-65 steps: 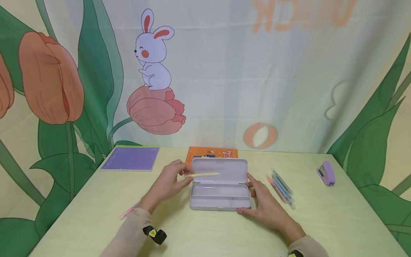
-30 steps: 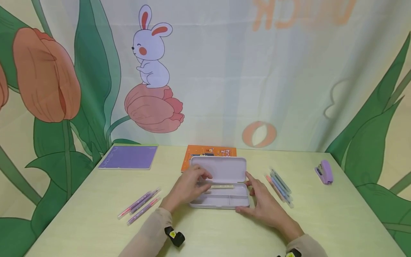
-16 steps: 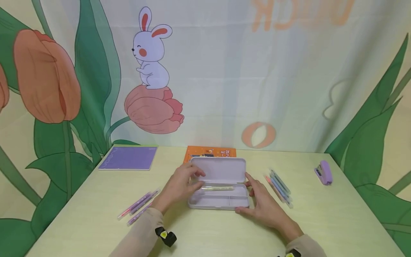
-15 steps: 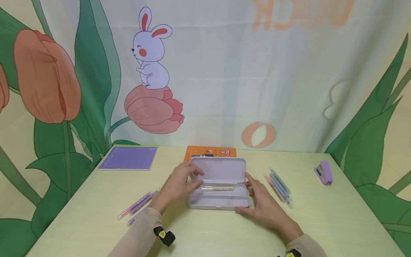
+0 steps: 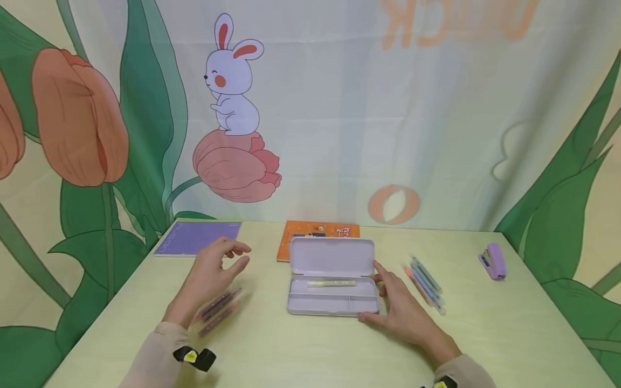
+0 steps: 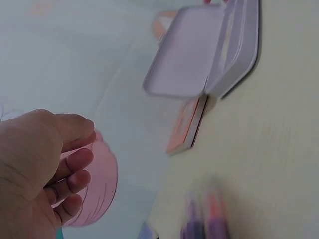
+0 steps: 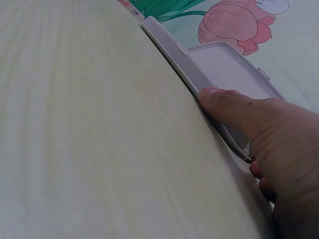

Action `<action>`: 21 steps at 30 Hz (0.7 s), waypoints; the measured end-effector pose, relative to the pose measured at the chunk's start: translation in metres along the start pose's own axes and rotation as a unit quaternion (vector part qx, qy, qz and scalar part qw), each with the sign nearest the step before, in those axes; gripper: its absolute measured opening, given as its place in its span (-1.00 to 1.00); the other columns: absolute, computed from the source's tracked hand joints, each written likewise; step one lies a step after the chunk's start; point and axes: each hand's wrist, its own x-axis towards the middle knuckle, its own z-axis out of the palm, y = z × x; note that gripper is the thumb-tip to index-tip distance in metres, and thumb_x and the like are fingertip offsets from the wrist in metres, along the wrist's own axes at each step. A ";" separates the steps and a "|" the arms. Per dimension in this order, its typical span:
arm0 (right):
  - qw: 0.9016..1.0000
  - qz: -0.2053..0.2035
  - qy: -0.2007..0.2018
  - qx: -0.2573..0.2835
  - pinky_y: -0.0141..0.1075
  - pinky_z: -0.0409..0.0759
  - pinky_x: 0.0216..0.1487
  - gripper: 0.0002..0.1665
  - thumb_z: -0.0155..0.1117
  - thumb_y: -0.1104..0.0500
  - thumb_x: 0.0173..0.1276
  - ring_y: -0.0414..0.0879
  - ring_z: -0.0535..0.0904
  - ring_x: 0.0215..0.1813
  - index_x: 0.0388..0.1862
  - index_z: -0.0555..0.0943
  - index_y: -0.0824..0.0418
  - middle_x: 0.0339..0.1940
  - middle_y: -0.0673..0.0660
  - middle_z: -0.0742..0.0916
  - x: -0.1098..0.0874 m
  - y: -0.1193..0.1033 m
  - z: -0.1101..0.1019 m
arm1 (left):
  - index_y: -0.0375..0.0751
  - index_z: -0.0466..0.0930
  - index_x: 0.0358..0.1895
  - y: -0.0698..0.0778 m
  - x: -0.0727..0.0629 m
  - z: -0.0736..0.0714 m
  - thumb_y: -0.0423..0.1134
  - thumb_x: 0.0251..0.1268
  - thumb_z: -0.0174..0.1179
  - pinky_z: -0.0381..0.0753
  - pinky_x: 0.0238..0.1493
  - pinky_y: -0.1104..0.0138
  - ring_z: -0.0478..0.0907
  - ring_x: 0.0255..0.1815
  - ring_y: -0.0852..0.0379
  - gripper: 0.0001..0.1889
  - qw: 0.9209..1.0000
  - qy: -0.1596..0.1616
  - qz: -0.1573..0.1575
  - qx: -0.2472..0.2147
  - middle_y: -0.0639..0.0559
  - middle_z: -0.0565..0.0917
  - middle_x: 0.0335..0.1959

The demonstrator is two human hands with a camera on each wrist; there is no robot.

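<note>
- left hand (image 5: 211,267): raised over the tabletop (image 5: 315,355), well to the left of the case. fingers loosely bent, thumb apart from them, nothing held.
- purple-and-pink pens (image 5: 220,319) lay below that hand, side by side and slanted; partly hidden by the wrist in the head view.
- right hand (image 5: 400,310): gripped the right end of the pencil case (image 5: 317,304), thumb at the front edge, fingers bent at the side.
- pencil case: pale lilac, mid-tabletop, lid (image 5: 332,257) up and tilted back. a long rear compartment, the front strip split by a small divider.
- pale yellow pen (image 5: 332,283) lay lengthwise in the rear compartment.
- slanted pens in orange, blue and grey-green (image 5: 426,283) lay together just right of the right hand.
- purple stapler (image 5: 494,261) stood at far right.
- orange book (image 5: 286,245) lay behind the case, partly covered by the lid; purple notebook (image 5: 181,241) at the back left.
</note>
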 end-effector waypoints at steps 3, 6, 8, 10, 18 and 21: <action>1.000 0.000 -0.002 -0.002 -0.15 0.57 0.20 0.54 0.76 -0.32 0.20 -0.13 0.48 0.16 0.88 0.04 0.17 0.46 0.06 0.60 0.000 0.002 0.001 | -0.10 0.83 0.14 -0.014 -0.010 -0.012 -0.27 0.60 0.40 0.59 -0.11 0.14 0.65 0.02 -0.06 -0.81 1.000 0.012 -0.011 0.013 0.01 0.75 -0.04; 1.000 0.000 -0.003 -0.002 -0.17 0.58 0.19 0.55 0.76 -0.34 0.19 -0.13 0.48 0.15 0.87 0.04 0.19 0.46 0.08 0.61 0.000 0.002 0.003 | -0.12 0.84 0.11 -0.025 -0.022 -0.021 -0.29 0.58 0.41 0.59 -0.14 0.16 0.64 -0.01 -0.04 -0.82 0.999 0.021 -0.018 0.025 0.01 0.75 -0.07; 1.000 -0.002 -0.003 -0.002 -0.17 0.58 0.19 0.55 0.76 -0.33 0.19 -0.12 0.49 0.14 0.87 0.04 0.20 0.45 0.09 0.61 0.000 0.002 0.003 | -0.14 0.84 0.09 -0.033 -0.030 -0.024 -0.30 0.55 0.42 0.59 -0.16 0.17 0.63 -0.03 -0.03 -0.83 0.999 0.020 -0.019 0.033 0.01 0.74 -0.09; 1.000 -0.003 -0.003 -0.001 -0.16 0.58 0.19 0.55 0.76 -0.33 0.19 -0.12 0.49 0.15 0.87 0.04 0.20 0.45 0.09 0.61 0.000 0.001 0.003 | -0.15 0.83 0.08 -0.039 -0.038 -0.025 -0.31 0.53 0.44 0.58 -0.19 0.20 0.63 -0.05 -0.03 -0.83 0.999 0.018 -0.020 0.040 0.03 0.74 -0.12; 1.000 -0.003 0.003 0.003 -0.13 0.59 0.21 0.54 0.77 -0.30 0.19 -0.12 0.49 0.16 0.88 0.04 0.15 0.45 0.06 0.60 0.000 0.002 0.001 | -0.13 0.83 0.08 -0.067 -0.070 -0.014 -0.29 0.55 0.43 0.63 -0.17 0.28 0.63 -0.17 0.12 -0.84 0.997 0.005 -0.073 0.006 0.13 0.72 -0.19; 1.000 -0.005 0.002 0.006 -0.12 0.59 0.21 0.54 0.77 -0.31 0.20 -0.12 0.49 0.16 0.88 0.03 0.15 0.45 0.06 0.60 0.000 0.003 0.000 | -0.12 0.84 0.06 -0.074 -0.079 -0.010 -0.31 0.51 0.46 0.65 -0.17 0.32 0.63 -0.22 0.18 -0.84 0.996 -0.004 -0.085 -0.004 0.15 0.71 -0.22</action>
